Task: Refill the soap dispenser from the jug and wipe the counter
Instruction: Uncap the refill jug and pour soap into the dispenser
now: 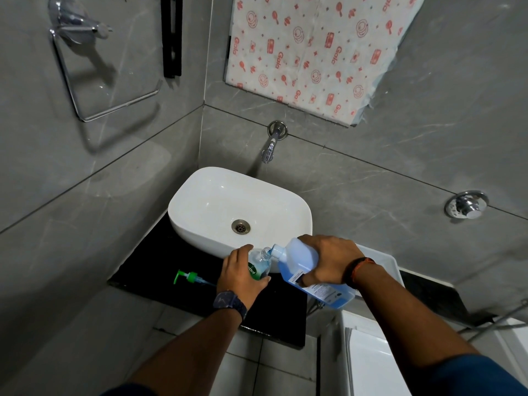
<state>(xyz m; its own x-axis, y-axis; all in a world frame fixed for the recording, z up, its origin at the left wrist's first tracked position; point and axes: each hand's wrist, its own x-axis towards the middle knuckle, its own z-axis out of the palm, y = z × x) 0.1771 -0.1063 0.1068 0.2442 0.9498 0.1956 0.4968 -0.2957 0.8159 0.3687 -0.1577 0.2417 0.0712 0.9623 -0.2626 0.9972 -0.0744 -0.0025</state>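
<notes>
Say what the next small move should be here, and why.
Probably keep the jug tilted and pouring: its spout sits at the open mouth of the dispenser bottle, steadied by the left hand. The bottle looks far from full, and the pump lies on the counter.

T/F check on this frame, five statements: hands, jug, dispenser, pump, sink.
1. The right hand tilts the jug with its spout at the dispenser bottle mouth. True.
2. The left hand is holding the green pump. False: it steadies the dispenser bottle; the pump lies on the black counter, left of that hand.
3. The pump is screwed onto the dispenser. False: it is off, and the bottle mouth is open.
4. The jug holds blue liquid. True.
5. Water is running from the tap into the sink. False: no stream shows.
</notes>
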